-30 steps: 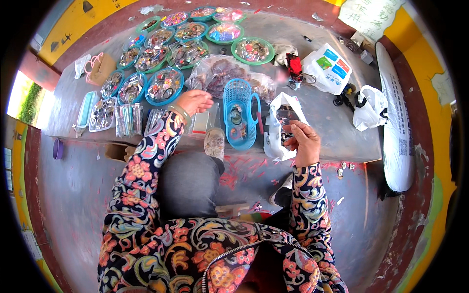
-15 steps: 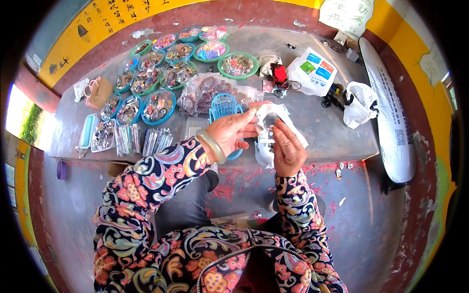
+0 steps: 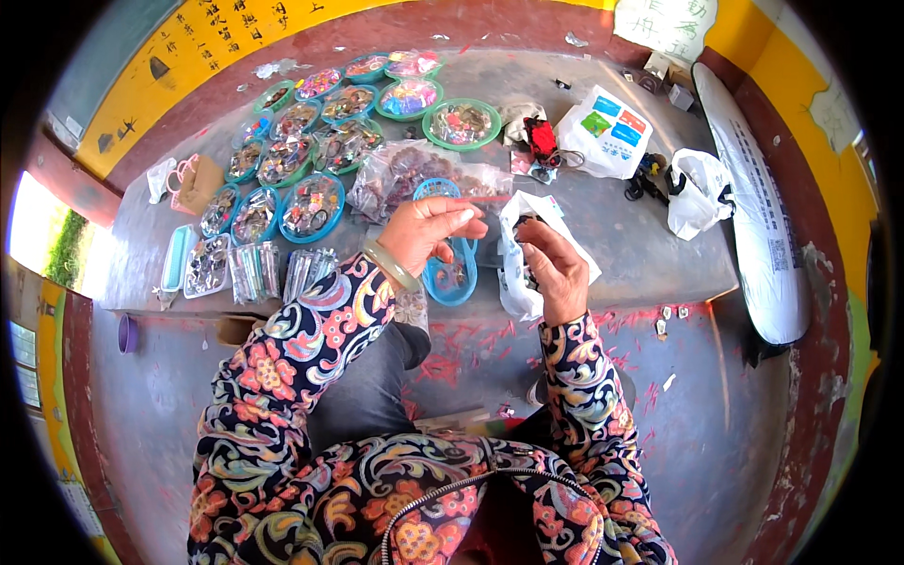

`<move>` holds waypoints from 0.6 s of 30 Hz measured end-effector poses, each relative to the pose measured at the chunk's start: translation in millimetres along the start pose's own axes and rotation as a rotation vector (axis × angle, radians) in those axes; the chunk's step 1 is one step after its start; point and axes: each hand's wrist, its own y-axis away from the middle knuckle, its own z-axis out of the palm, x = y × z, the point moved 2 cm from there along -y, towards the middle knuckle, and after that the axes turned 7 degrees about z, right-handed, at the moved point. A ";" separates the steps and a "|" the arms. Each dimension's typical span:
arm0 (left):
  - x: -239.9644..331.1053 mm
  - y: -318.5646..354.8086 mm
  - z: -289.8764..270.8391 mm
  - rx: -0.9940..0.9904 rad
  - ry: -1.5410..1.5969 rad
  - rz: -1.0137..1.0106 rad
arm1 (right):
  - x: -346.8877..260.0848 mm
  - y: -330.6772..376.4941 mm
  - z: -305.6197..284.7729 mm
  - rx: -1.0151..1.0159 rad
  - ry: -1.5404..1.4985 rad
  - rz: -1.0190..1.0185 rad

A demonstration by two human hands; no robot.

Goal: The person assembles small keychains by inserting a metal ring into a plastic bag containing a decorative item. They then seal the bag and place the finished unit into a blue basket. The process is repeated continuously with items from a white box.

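My left hand, with a pale bangle at the wrist, is closed in a pinch over the table's front part. From its fingertips stretches what looks like a small clear bag with a thin red edge. My right hand has its fingers curled together at the mouth of a white plastic bag; what they hold, if anything, is hidden. Dark contents show inside that bag. Behind and below my left hand stands a blue plastic basket with small items in it, partly covered by the hand.
Round trays of small packed trinkets crowd the table's left side. Bundles of slim packets lie at the front left. A large clear bag lies behind the basket. White bags and a long silver-wrapped board are at right.
My hands have moved apart, the left one slightly leftward. My right fingers have shifted a little right over the white bag's mouth, and more of the blue basket shows.
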 end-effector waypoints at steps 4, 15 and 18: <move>-1.6 2.9 8.7 -0.086 -0.017 -0.021 | 6.0 -0.1 -0.3 -0.181 -0.080 0.221; -6.7 3.2 9.3 -0.129 0.050 -0.081 | 11.4 3.1 7.3 -0.147 -0.047 0.208; -7.7 2.8 8.2 -0.142 0.050 -0.075 | 13.2 3.2 6.2 -0.117 -0.059 0.223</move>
